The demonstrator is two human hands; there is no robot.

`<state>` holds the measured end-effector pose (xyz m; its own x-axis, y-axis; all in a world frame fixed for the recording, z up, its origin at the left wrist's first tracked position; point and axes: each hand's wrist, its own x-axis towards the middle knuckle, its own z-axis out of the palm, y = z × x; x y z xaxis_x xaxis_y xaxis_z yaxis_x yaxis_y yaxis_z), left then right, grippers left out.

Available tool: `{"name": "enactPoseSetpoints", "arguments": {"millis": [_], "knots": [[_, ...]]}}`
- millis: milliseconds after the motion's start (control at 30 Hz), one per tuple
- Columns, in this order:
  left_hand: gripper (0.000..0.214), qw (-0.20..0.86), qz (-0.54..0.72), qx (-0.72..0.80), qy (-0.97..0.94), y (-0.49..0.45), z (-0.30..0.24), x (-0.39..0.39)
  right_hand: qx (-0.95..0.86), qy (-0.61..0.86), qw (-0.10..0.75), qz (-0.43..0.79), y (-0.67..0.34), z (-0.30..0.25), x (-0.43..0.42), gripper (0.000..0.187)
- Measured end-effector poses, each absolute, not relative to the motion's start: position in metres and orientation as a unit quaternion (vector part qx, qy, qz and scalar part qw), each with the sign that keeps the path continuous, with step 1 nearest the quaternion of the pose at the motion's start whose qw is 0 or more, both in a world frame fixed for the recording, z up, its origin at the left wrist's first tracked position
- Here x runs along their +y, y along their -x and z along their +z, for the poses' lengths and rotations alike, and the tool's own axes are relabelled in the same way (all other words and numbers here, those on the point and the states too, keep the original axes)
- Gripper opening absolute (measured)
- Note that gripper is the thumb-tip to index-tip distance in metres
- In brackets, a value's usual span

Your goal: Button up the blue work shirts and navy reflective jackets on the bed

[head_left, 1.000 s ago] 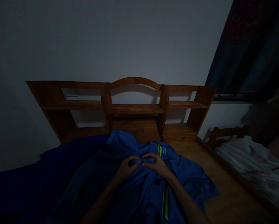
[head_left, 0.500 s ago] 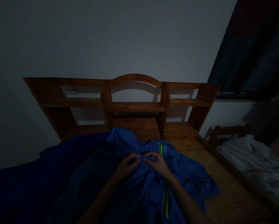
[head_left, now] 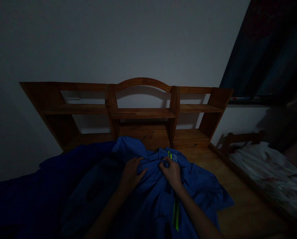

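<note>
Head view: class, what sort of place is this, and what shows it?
Probably a dim bedroom: a wooden shelved headboard against the wall, a dark blue blanket beside the blue shirt that the left hand and right hand grip, and white bedding on a second bed at right.

An arched wooden shelf unit (head_left: 143,113) stands against the pale wall (head_left: 113,39). Dark blue bedding (head_left: 34,189) lies to the left, rumpled white cloth (head_left: 263,166) to the right, near a dark curtain (head_left: 270,49).
</note>
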<state>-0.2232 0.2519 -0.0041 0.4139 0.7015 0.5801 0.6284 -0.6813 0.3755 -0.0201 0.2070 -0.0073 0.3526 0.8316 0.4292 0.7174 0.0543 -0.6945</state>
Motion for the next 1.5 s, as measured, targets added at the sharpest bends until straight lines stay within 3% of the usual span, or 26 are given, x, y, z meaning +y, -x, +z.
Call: {"name": "enactPoseSetpoints", "arguments": {"millis": [200,400,533,733,1000,1167,1500], "knots": [[0.022,0.034,0.390,0.405,-0.826,0.226,-0.015,0.260,-0.530,0.691,0.491,0.041,0.018,-0.005,0.205,0.014],[0.019,-0.040,0.411,0.475,-0.777,0.228,-0.009,0.253,-0.557,0.566,0.588,0.154,0.014,-0.003,0.208,0.008],[0.015,0.038,0.451,0.439,-0.776,0.226,-0.008,0.252,-0.556,0.510,0.605,0.255,0.011,-0.002,0.213,0.012],[0.021,0.162,0.471,0.478,-0.723,0.223,-0.008,0.251,-0.554,0.465,0.593,0.354,0.021,0.002,0.208,0.034],[0.040,0.358,0.468,0.479,-0.651,0.220,-0.020,0.260,-0.628,0.481,0.530,0.305,0.027,0.008,0.201,0.027],[0.036,0.367,0.445,0.449,-0.683,0.219,-0.026,0.262,-0.663,0.486,0.491,0.289,0.028,-0.001,0.203,0.018],[0.033,0.416,0.396,0.406,-0.711,0.210,-0.015,0.250,-0.651,0.502,0.518,0.237,0.029,-0.004,0.204,0.021]]}}
